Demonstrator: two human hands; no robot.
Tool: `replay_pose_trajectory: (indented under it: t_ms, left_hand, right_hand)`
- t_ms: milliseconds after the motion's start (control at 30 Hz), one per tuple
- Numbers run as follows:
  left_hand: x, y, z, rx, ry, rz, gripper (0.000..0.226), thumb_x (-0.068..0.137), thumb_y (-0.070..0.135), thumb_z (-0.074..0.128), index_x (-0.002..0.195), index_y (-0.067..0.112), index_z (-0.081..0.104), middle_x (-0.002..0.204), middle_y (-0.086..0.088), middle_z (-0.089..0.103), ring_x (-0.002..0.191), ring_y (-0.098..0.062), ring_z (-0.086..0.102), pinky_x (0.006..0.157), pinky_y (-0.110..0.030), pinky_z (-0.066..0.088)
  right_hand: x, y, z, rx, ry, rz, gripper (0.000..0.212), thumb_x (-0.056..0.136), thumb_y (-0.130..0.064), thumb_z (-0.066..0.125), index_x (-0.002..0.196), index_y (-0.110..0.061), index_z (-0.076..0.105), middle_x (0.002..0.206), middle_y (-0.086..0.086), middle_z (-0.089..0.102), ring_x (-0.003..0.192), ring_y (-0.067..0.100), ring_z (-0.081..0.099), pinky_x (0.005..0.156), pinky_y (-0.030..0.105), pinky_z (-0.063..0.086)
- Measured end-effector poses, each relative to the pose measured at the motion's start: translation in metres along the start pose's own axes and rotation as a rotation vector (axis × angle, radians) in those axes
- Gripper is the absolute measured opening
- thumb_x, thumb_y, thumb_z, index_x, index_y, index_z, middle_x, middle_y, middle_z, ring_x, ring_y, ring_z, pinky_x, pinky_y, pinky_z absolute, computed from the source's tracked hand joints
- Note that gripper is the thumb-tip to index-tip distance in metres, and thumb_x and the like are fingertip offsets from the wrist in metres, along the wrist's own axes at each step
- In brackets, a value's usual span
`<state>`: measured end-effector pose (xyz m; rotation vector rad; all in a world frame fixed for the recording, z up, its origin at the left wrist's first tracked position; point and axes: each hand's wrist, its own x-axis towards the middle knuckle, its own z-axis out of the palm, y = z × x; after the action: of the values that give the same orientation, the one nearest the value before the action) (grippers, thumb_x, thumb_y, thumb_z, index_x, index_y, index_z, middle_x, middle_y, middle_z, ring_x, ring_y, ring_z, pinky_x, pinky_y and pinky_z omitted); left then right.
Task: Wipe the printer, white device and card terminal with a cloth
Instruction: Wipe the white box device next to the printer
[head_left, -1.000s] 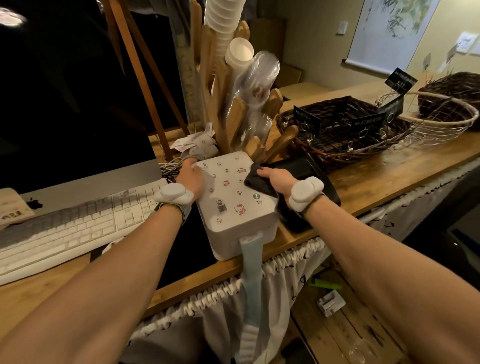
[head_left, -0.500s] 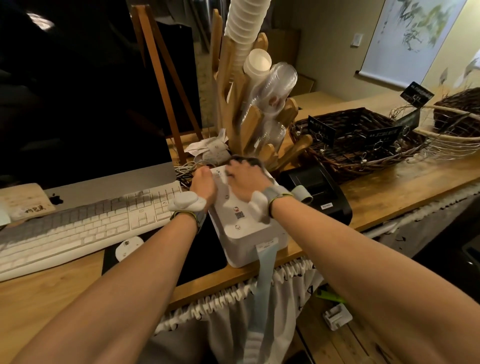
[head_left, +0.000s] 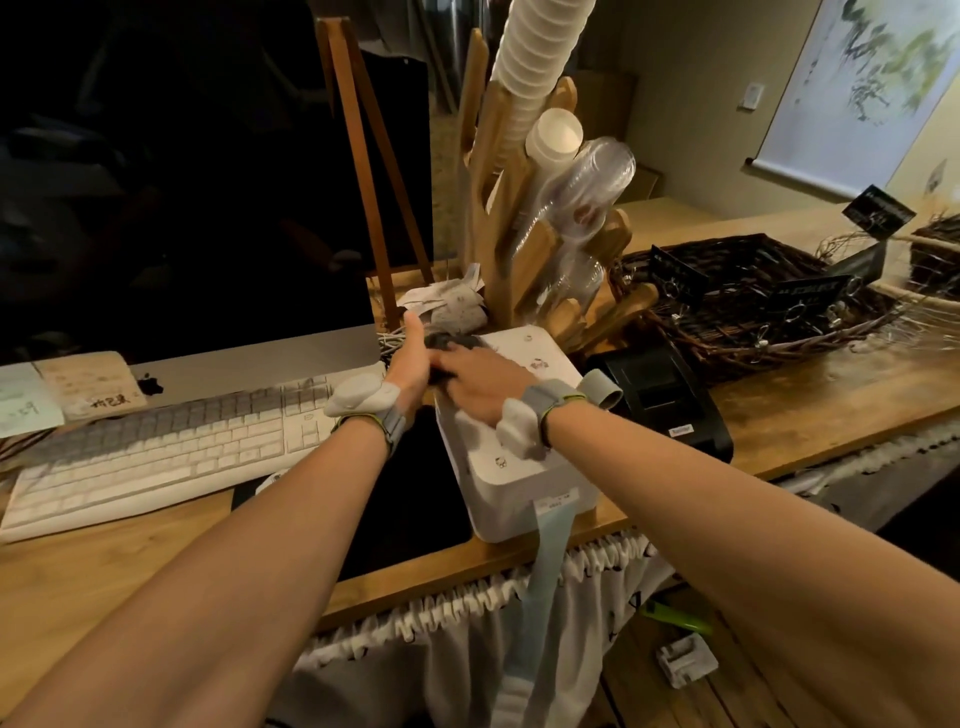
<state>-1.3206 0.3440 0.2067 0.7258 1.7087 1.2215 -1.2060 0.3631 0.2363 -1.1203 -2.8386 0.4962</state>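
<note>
White device sits at front edge of wooden surface, pale blue paper strip hanging from its front slot over the edge. Right hand lies palm-down on device top, fingers spread flat and pressing a dark cloth at the far left corner; cloth mostly hidden under them. Left hand against device's left side, just left of right fingers, thumb raised, other fingers curled round the far corner; whether they touch the cloth, can't tell. Black printer right of right hand, just beside device. White keyboard left of left hand. Wicker basket beyond printer. Card terminal not identified in view.
</note>
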Motion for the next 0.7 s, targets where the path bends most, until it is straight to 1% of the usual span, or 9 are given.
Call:
replay_pose_trajectory:
  t_ms: [100, 167, 233, 300, 367, 433, 500, 633, 700]
  left_hand:
    - [-0.002, 0.002, 0.000, 0.004, -0.007, -0.008, 0.086, 0.088, 0.075, 0.007, 0.137, 0.020, 0.052, 0.132, -0.004, 0.060, 0.124, -0.023, 0.051, 0.101, -0.039, 0.034]
    - [0.001, 0.003, 0.002, 0.000, -0.018, 0.014, 0.081, 0.090, 0.071, 0.009, 0.130, 0.019, 0.057, 0.112, 0.003, 0.063, 0.113, -0.018, 0.052, 0.095, -0.034, 0.032]
    - [0.000, 0.005, 0.002, 0.038, -0.022, 0.049, 0.078, 0.093, 0.069, 0.009, 0.129, 0.020, 0.058, 0.105, 0.004, 0.058, 0.105, -0.016, 0.049, 0.093, -0.033, 0.032]
    - [-0.001, 0.006, 0.000, 0.103, -0.014, 0.081, 0.078, 0.093, 0.068, 0.010, 0.129, 0.018, 0.057, 0.118, -0.001, 0.060, 0.118, -0.021, 0.051, 0.105, -0.035, 0.035]
    - [-0.001, 0.011, -0.003, 0.167, 0.022, 0.118, 0.078, 0.094, 0.067, 0.012, 0.137, 0.016, 0.052, 0.138, -0.007, 0.055, 0.131, -0.026, 0.046, 0.114, -0.039, 0.031]
    - [-0.003, 0.016, -0.009, 0.210, 0.044, 0.168, 0.076, 0.095, 0.065, 0.014, 0.135, 0.014, 0.054, 0.140, -0.012, 0.053, 0.130, -0.028, 0.048, 0.113, -0.042, 0.034]
    - [-0.010, 0.022, -0.018, 0.183, 0.059, 0.208, 0.074, 0.095, 0.065, 0.018, 0.132, 0.015, 0.057, 0.136, -0.012, 0.056, 0.127, -0.029, 0.051, 0.110, -0.041, 0.037]
    - [-0.028, 0.031, -0.045, -0.070, 0.046, 0.198, 0.070, 0.092, 0.069, 0.023, 0.134, 0.020, 0.052, 0.131, -0.010, 0.061, 0.122, -0.029, 0.057, 0.105, -0.050, 0.043]
    - [-0.039, 0.034, -0.065, -0.251, -0.018, 0.161, 0.067, 0.090, 0.072, 0.024, 0.127, 0.024, 0.054, 0.127, -0.009, 0.063, 0.119, -0.032, 0.058, 0.098, -0.056, 0.047]
  right_hand:
    - [-0.001, 0.008, -0.004, -0.013, 0.037, 0.078, 0.042, 0.097, -0.016, 0.036, 0.139, -0.013, 0.040, 0.141, 0.015, 0.044, 0.129, 0.035, 0.041, 0.107, 0.042, 0.034]
    - [-0.004, 0.010, -0.002, -0.004, -0.011, 0.022, 0.045, 0.096, -0.014, 0.039, 0.141, -0.017, 0.039, 0.145, 0.013, 0.041, 0.132, 0.033, 0.040, 0.110, 0.042, 0.032]
    - [-0.007, 0.013, -0.004, 0.042, -0.018, -0.009, 0.044, 0.097, -0.012, 0.039, 0.140, -0.017, 0.042, 0.143, 0.011, 0.046, 0.131, 0.030, 0.042, 0.110, 0.038, 0.032]
    - [-0.007, 0.017, -0.007, 0.044, 0.035, 0.022, 0.041, 0.095, -0.010, 0.041, 0.136, -0.014, 0.047, 0.136, 0.012, 0.053, 0.124, 0.031, 0.048, 0.107, 0.034, 0.034]
    - [-0.005, 0.011, -0.009, 0.068, 0.082, -0.013, 0.039, 0.090, -0.005, 0.045, 0.127, -0.015, 0.056, 0.128, 0.010, 0.060, 0.117, 0.028, 0.054, 0.103, 0.033, 0.039]
    - [-0.005, -0.002, -0.013, 0.183, 0.155, -0.051, 0.039, 0.088, -0.001, 0.046, 0.120, -0.016, 0.062, 0.122, 0.008, 0.064, 0.113, 0.025, 0.057, 0.098, 0.027, 0.042]
    - [0.003, -0.014, -0.024, 0.352, 0.279, -0.016, 0.036, 0.088, -0.001, 0.047, 0.115, -0.015, 0.066, 0.114, 0.007, 0.066, 0.109, 0.022, 0.059, 0.091, 0.020, 0.042]
    - [0.027, -0.054, -0.045, 0.770, 0.456, 0.015, 0.021, 0.084, -0.016, 0.051, 0.087, -0.020, 0.071, 0.088, 0.000, 0.068, 0.091, 0.018, 0.064, 0.084, 0.034, 0.051]
    - [0.039, -0.082, -0.045, 0.861, 0.495, -0.019, 0.019, 0.081, -0.020, 0.053, 0.079, -0.011, 0.070, 0.081, 0.006, 0.067, 0.081, 0.018, 0.061, 0.077, 0.035, 0.050]
